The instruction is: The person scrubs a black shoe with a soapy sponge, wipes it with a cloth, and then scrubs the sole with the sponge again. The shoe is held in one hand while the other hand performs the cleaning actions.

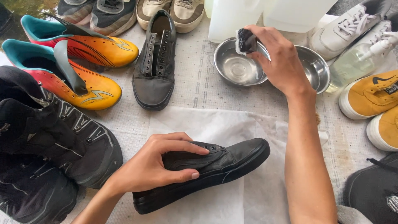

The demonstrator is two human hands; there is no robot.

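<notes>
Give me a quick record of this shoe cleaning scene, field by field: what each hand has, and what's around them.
left hand: grips the black shoe lying on its side on a white cloth
right hand: holds a dark sponge above the left steel bowl
second steel bowl: beside the first, partly behind the right hand
matching dark shoe: upright, unlaced, behind the cloth
orange football boots: far left
yellow shoes: right edge

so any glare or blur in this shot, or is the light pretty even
Head view: soft, even daylight, faint shadows; sharp focus on the black shoe in the left hand; bright reflections in the steel bowl under the right hand; white jugs nearly blown out.
</notes>
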